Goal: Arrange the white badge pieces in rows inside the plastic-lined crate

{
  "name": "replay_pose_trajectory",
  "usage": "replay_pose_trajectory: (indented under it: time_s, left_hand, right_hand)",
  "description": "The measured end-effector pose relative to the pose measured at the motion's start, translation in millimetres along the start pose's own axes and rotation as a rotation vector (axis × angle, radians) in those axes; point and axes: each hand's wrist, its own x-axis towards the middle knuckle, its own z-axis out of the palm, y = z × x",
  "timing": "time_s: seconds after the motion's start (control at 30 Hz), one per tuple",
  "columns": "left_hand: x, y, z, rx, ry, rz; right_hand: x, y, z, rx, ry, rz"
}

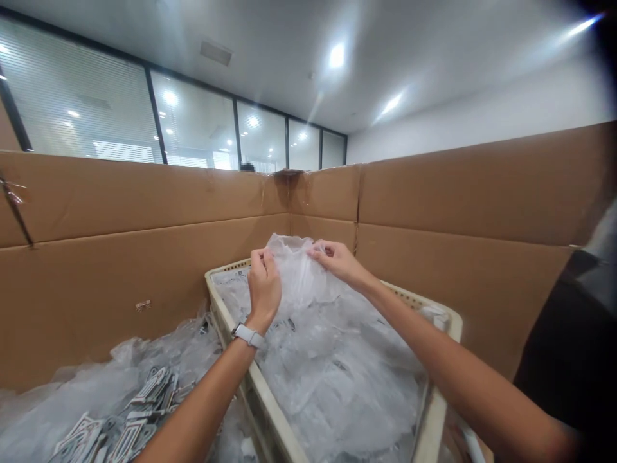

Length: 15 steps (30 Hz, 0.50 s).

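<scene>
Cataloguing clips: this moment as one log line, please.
left hand: pinches clear plastic | right hand: pinches clear plastic | below: pale basket

small mark [143, 305] on cardboard wall [72, 292], blurred, nothing legible

In the crate [276, 406], bags [337, 366] are heaped. At its left, parts [154, 386] are piled. Behind, a wall [222, 199] is placed, and beyond it, windows [195, 122].

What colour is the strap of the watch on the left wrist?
White or pale grey watch strap; it shows in the head view.
</scene>
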Motion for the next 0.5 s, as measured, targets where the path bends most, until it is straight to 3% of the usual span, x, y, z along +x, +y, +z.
replay_pose_trajectory:
  time_s: [0.3,0.5]
  left_hand:
    - [8.2,-6.2,-4.8,0.118,0.08,-0.044]
    - [36.0,-25.8,-11.3,0.26,0.127,-0.147]
  right_hand:
    - [2.5,9.1,-15.6,-0.046,0.076,0.02]
    - [6.5,24.1,-28.7,-0.052,0.277,0.042]
